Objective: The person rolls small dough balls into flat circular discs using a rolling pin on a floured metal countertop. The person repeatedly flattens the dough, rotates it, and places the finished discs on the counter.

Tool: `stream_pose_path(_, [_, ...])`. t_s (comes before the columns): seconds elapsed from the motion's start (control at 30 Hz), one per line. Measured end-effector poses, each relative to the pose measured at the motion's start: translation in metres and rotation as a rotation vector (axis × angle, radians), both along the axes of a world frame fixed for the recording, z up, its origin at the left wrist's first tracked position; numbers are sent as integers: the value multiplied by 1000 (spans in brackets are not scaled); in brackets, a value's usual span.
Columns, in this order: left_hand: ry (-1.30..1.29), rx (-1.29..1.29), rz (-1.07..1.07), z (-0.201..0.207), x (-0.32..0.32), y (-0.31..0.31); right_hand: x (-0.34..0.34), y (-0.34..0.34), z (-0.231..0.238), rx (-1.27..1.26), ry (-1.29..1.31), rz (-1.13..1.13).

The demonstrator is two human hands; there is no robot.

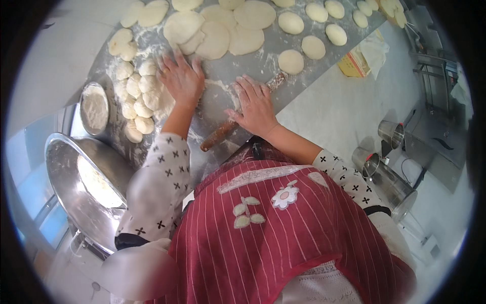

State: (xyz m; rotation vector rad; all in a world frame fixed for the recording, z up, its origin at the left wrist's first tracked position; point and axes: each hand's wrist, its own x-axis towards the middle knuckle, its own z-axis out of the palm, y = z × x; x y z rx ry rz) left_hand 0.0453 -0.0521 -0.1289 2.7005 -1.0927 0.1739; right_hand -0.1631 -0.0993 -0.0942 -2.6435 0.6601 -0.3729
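My left hand lies with its fingers spread, touching floury dough at the near edge of several overlapping flattened dough rounds. Just left of it, a cluster of white dough balls sits close together. My right hand rests over the middle of a wooden rolling pin, fingers stretched out across it. The pin slants from near left to far right, and its middle is hidden beneath that hand. Whether any dough lies under either palm is hidden.
A small metal bowl of flour stands at the table's left, above a big steel basin. Several thick dough rounds lie along the far right of the grey floured tabletop. Metal canisters stand at the right.
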Motion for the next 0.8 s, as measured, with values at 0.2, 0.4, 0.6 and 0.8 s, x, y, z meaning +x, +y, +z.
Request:
stream_pose_path(0.2, [-42, -194, 55, -6, 17, -17, 10, -3, -9, -83, 76, 44])
stream_pose_path(0.4, [563, -260, -51, 4, -20, 49, 0, 9, -5, -116, 129, -7])
stream_pose_path(0.6, [873, 220, -84, 36, -8, 42, 129, -22, -19, -102, -97, -64])
stream_pose_path(0.8, [674, -140, 1, 33, -40, 83, 24, 18, -7, -94, 231, -14])
